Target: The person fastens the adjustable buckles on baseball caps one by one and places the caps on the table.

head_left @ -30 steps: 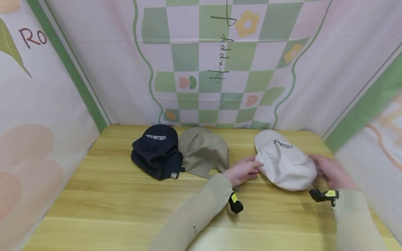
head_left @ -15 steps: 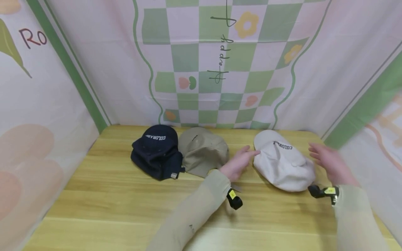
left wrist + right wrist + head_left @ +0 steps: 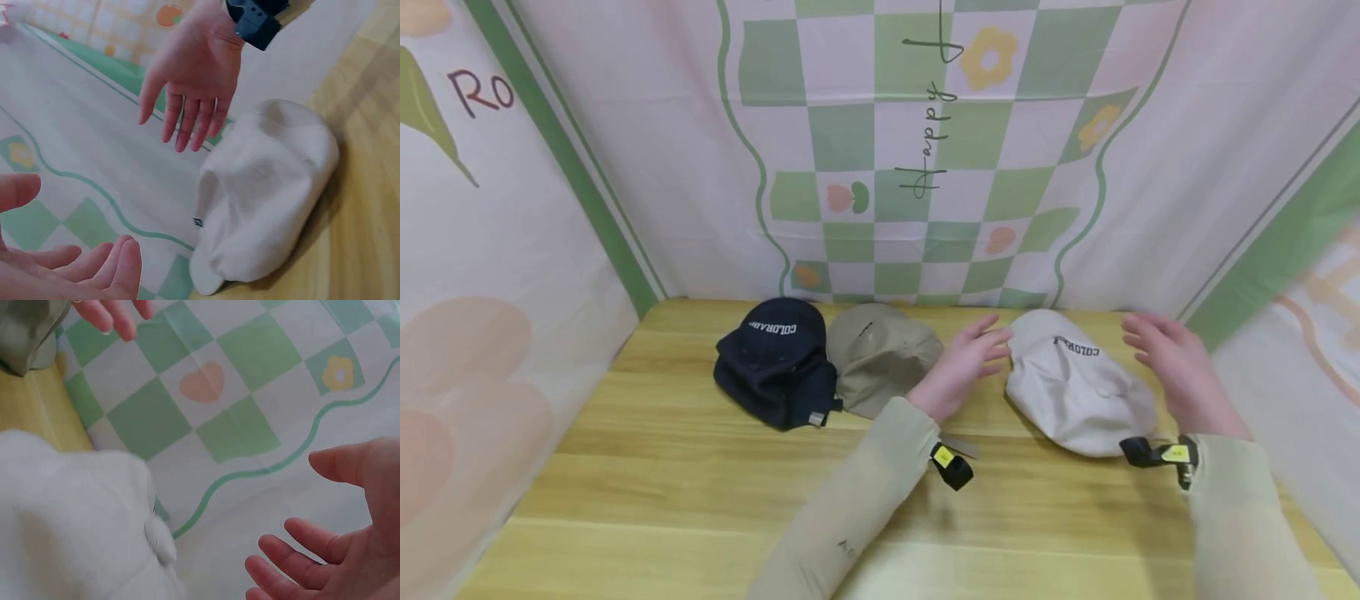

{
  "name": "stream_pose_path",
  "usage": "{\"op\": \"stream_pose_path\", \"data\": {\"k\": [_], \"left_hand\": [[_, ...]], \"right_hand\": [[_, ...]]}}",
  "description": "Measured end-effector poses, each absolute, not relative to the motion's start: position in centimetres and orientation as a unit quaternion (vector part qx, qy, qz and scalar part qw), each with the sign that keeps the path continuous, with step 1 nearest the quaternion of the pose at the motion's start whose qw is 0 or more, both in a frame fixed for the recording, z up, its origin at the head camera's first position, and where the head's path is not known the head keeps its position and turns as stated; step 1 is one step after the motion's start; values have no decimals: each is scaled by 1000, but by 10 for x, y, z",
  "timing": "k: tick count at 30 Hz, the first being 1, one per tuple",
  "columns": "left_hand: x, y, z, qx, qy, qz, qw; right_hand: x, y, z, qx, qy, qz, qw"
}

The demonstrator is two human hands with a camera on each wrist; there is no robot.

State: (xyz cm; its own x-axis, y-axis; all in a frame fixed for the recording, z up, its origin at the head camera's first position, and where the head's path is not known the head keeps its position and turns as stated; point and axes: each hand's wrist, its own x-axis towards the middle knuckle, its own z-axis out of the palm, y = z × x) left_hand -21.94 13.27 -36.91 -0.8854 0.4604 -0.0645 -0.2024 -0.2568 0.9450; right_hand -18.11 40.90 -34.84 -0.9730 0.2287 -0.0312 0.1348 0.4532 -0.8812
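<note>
A white cap [image 3: 1075, 387] with dark COLORADO lettering lies on the right part of the table, its brim toward the back wall. My left hand [image 3: 962, 367] hovers at its left side with fingers loosely extended, holding nothing. On the other side my right hand [image 3: 1183, 375] is raised, fingers spread and apart from the cap. The left wrist view shows the right palm [image 3: 200, 69] bare above the white cap [image 3: 269, 194]. In the right wrist view the fingers [image 3: 294, 562] are loosely bent with nothing between them. An olive cap [image 3: 880, 358] is partly hidden behind my left hand.
A navy cap [image 3: 775, 358] lies left of the olive one, touching it. All three stand in a row near the back of the wooden table [image 3: 662, 467]. Printed cloth [image 3: 898, 133] hangs behind, with cloth walls at both sides.
Both hands have let go of the white cap, moved off its sides and risen toward the back. The white cap stays in nearly the same place; the other caps have not moved.
</note>
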Motion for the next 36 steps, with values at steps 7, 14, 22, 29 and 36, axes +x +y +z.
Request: {"op": "stream_pose_path", "data": {"k": [7,14,22,29,36], "left_hand": [[-219,112,-352,137,580,785,169],[-224,89,-341,145,583,789,128],[-223,68,-327,143,582,796,83],[-225,52,-324,143,585,796,62],[-234,34,-325,105,613,782,29]], "right_hand": [[-181,385,-334,-84,-850,519,41],[-182,365,-326,-72,-853,514,48],[-183,350,-327,-49,-846,524,84],[-185,338,-329,-37,-839,539,74],[-187,327,-335,-12,-831,552,68]]}}
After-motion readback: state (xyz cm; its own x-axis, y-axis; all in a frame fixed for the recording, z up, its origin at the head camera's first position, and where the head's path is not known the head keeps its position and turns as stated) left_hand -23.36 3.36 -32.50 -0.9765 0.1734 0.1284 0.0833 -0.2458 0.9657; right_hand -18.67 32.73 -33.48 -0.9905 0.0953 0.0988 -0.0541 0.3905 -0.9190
